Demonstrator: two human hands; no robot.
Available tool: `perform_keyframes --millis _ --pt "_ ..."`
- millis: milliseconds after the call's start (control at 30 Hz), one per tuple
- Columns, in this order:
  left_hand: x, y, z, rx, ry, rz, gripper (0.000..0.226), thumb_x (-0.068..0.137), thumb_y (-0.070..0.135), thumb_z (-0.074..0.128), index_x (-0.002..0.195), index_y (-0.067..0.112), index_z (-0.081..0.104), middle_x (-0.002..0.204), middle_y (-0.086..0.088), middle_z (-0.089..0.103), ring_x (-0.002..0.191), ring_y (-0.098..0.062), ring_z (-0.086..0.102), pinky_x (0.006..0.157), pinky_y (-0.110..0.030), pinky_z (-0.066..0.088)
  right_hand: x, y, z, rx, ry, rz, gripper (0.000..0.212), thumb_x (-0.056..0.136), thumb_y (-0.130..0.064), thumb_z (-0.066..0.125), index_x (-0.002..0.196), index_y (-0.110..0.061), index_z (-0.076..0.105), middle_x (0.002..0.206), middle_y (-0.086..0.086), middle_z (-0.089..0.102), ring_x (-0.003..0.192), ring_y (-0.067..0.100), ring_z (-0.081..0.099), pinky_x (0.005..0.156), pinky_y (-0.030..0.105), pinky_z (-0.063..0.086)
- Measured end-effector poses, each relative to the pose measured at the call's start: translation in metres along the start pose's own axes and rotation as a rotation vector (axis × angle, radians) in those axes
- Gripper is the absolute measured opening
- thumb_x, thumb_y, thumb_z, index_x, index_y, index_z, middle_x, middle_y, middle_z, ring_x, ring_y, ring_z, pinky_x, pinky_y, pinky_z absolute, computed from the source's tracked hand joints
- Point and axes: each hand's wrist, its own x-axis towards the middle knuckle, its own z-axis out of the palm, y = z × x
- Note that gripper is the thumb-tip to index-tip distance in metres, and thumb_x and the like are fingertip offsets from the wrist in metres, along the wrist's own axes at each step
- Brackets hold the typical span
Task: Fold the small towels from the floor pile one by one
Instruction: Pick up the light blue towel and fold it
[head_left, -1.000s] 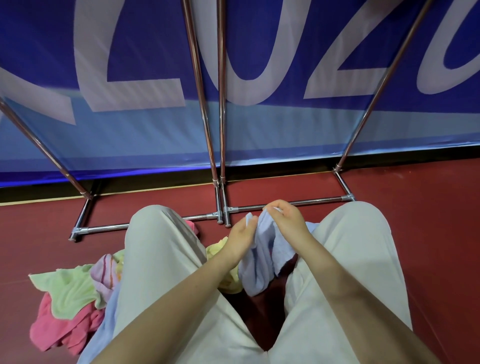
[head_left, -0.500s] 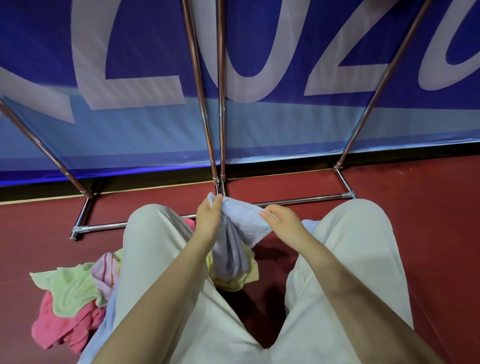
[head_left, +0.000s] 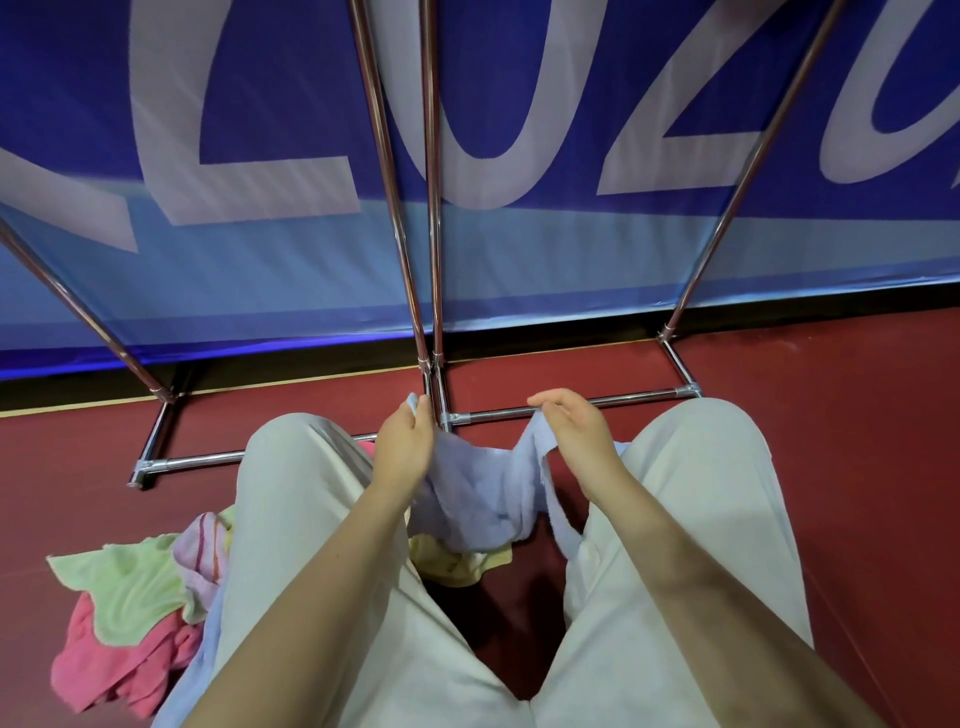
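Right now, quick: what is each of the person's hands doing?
Left hand: fingers curled, gripping a corner of the light blue terry towel.
Right hand: pinching the same towel's other edge, its other fingers extended.

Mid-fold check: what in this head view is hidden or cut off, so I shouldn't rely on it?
- Right hand: its hold on the blue towel is hidden behind the hand.
- Left hand: fingertips hidden in the towel corner.
- Yellow towel: mostly covered by the blue towel.
- Floor pile: right part hidden behind the left leg.
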Motion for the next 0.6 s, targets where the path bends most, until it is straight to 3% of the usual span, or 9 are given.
perform_keyframes --millis 100,167,233,333,400,467,600 --pt "0.006 0.005 0.0 -0.116 -0.014 -0.187 0.036 0.104 0.029 0.034 0.09 0.001 0.053 0.081 -0.007 0.053 0.083 -0.024 0.049 0.077 -0.036 0.037 -0.002 -0.006 -0.002 0.18 -0.025 0.067 0.027 0.092 -0.002 0.047 0.084 -0.015 0.069 0.087 -0.006 0.068 0.082 0.005 0.063 0.071 0.015 0.049" --pt "0.008 0.007 0.002 -0.227 -0.063 -0.318 0.031 0.103 0.032 0.038 0.097 0.006 0.054 0.087 -0.007 0.054 0.087 -0.022 0.05 0.078 -0.034 0.039 -0.005 -0.01 -0.001 0.335 -0.103 0.105 0.022 0.092 0.001 0.049 0.089 -0.008 0.069 0.09 0.004 0.07 0.084 0.013 0.067 0.074 0.024 0.055" --pt "0.011 0.005 0.003 -0.347 -0.124 -0.405 0.028 0.1 0.035 0.046 0.098 0.009 0.055 0.089 -0.009 0.056 0.085 -0.021 0.053 0.075 -0.033 0.042 -0.006 -0.011 0.002 0.31 -0.176 0.101 0.021 0.09 0.003 0.051 0.095 -0.009 0.068 0.096 0.008 0.07 0.091 0.014 0.068 0.082 0.028 0.056" --pt "0.009 0.003 0.001 -0.52 -0.214 -0.445 0.02 0.093 0.027 0.062 0.088 0.007 0.061 0.086 -0.014 0.063 0.073 -0.022 0.059 0.067 -0.031 0.048 -0.004 -0.007 0.007 0.139 -0.216 0.046 0.021 0.091 0.002 0.052 0.089 -0.014 0.067 0.088 0.004 0.072 0.083 0.013 0.069 0.077 0.024 0.056" --pt "0.006 0.002 0.001 -0.571 -0.247 -0.447 0.018 0.093 0.019 0.062 0.098 0.002 0.065 0.087 -0.015 0.066 0.074 -0.022 0.062 0.063 -0.028 0.049 -0.004 -0.004 0.008 0.045 -0.199 0.0 0.02 0.092 -0.003 0.054 0.083 -0.016 0.066 0.075 -0.002 0.071 0.074 0.007 0.067 0.067 0.019 0.052" --pt "0.005 0.003 0.001 -0.618 -0.229 -0.442 0.024 0.094 0.017 0.06 0.109 -0.001 0.065 0.093 -0.016 0.067 0.082 -0.024 0.063 0.065 -0.028 0.049 -0.004 -0.002 0.008 -0.042 -0.172 -0.053 0.018 0.091 -0.008 0.058 0.081 -0.02 0.067 0.069 -0.006 0.069 0.072 0.003 0.064 0.067 0.016 0.046" --pt "-0.002 0.012 0.002 -0.621 -0.211 -0.421 0.019 0.095 0.026 0.058 0.098 0.008 0.065 0.086 -0.009 0.067 0.077 -0.022 0.062 0.064 -0.03 0.049 -0.002 0.002 0.005 -0.208 -0.098 -0.23 0.014 0.088 -0.014 0.064 0.079 -0.025 0.068 0.096 -0.011 0.064 0.098 0.002 0.053 0.085 0.006 0.034"
